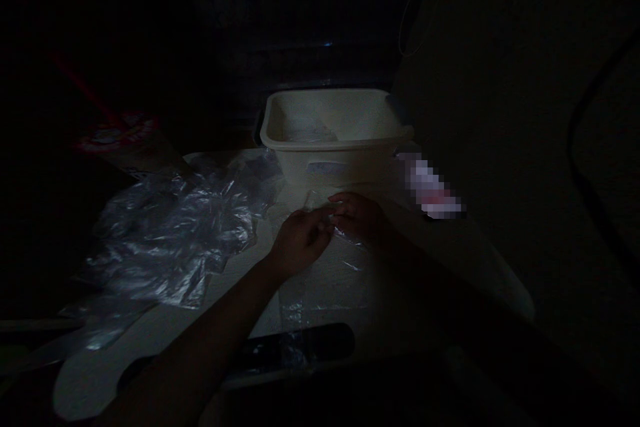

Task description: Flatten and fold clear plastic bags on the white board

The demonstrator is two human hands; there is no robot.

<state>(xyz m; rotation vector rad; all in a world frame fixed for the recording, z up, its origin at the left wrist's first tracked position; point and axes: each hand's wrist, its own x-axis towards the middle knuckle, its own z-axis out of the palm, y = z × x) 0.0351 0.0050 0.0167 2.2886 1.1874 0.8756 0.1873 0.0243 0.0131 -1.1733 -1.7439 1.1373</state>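
Both hands meet over a clear plastic bag (345,280) that lies on the pale tabletop. My left hand (303,240) has its fingers bent and pressed together on the bag's upper part. Close against it, my right hand (360,217) pinches the same plastic with thumb and fingers. The bag's lower part stretches toward me, over a dark slot in the near edge of the table. Dim light hides the exact fingertip contact. To the left lies a crumpled heap of clear plastic bags (175,240).
A cream plastic bin (340,145) stands just beyond the hands. At the left is a tilted cup (145,150) with a red straw (90,93). A blurred-out item (433,193) lies right of the bin. The white table (230,293) has rounded corners; a dark cable (580,173) hangs right.
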